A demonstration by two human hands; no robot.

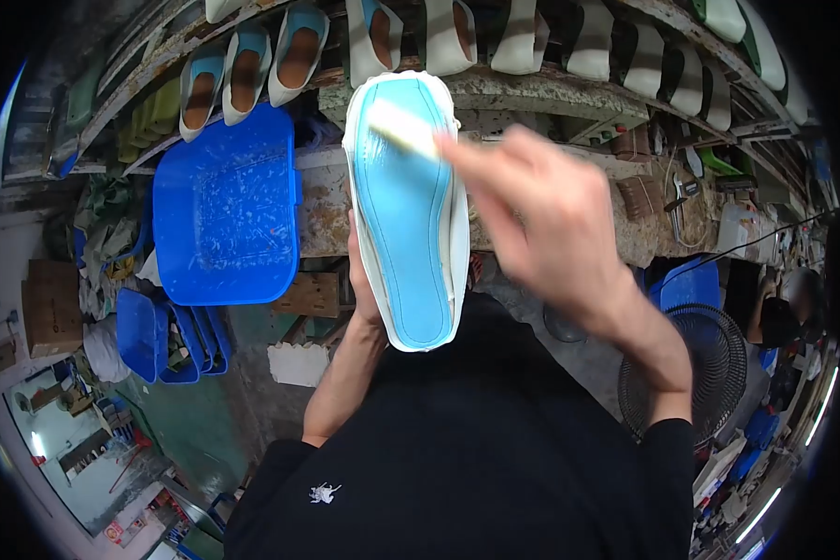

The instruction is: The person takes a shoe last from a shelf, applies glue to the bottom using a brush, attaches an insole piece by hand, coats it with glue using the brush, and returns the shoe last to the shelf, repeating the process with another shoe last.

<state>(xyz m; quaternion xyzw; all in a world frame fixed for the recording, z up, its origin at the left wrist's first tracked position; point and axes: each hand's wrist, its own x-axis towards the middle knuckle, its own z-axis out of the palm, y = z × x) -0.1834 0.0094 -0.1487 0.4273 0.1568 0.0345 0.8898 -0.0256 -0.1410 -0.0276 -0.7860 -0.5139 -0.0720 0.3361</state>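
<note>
Shoe (409, 210) held up sole-out before the chest, so its blue bottom faces the brush (403, 128). Left hand (362, 280) grips it from behind, mostly hidden. Right hand (541, 219) pinches the brush, bristles on the toe end. Blue tray (226, 207) rests beside.

Left hand (362, 280): behind the shoe, mostly hidden — it grips the shoe from underneath, sole turned up
Shoe (409, 210): white upper, light blue sole facing the camera, toe pointing to the rack
Right hand (541, 219): blurred, fingers pinched on a pale brush (403, 129) whose tip touches the sole near the toe
Blue tray (226, 207): just left of the shoe, smeared with white streaks
Rack (551, 89): above — a row of white shoes with blue or brown insides
Fan (686, 373): lower right, near the right forearm
</note>
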